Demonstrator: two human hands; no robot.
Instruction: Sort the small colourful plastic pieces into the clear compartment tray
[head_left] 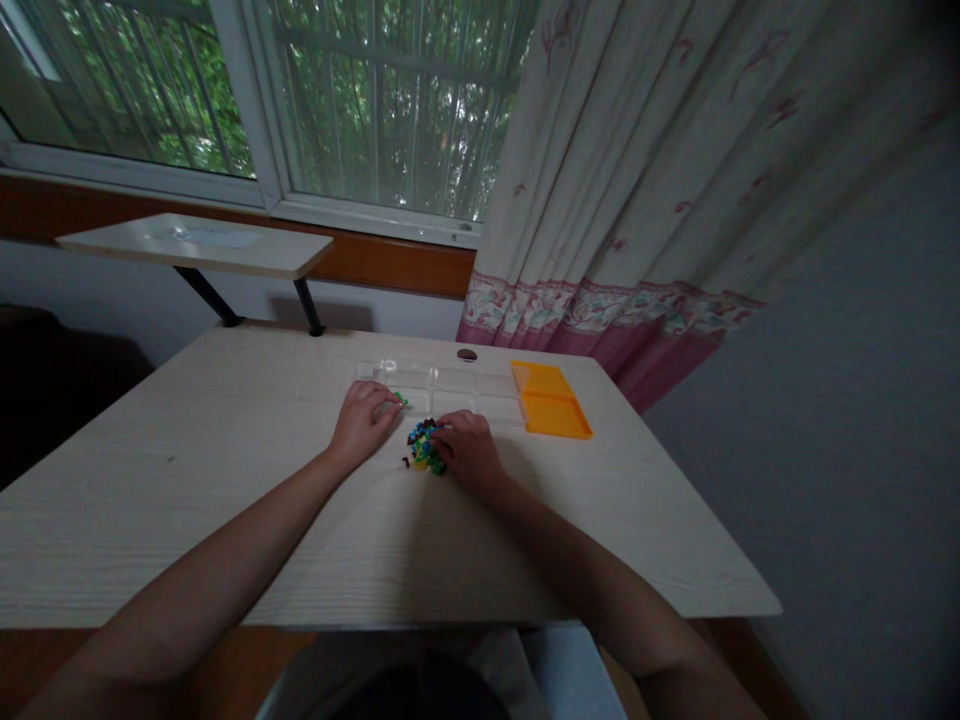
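A heap of small coloured pieces, mostly green, blue, yellow and dark, lies on the table between my hands. My left hand is closed in a pinch on a small green piece, over the near left edge of a clear plastic compartment tray. At the right side of the heap, my right hand has its fingers bent together among the pieces. What those fingertips hold, if anything, is too small to make out.
An orange two-part box or lid lies at the tray's right end. Behind them, a round dark cable hole is set in the pale wooden table. A raised shelf on black legs stands back left; a curtain hangs behind the table.
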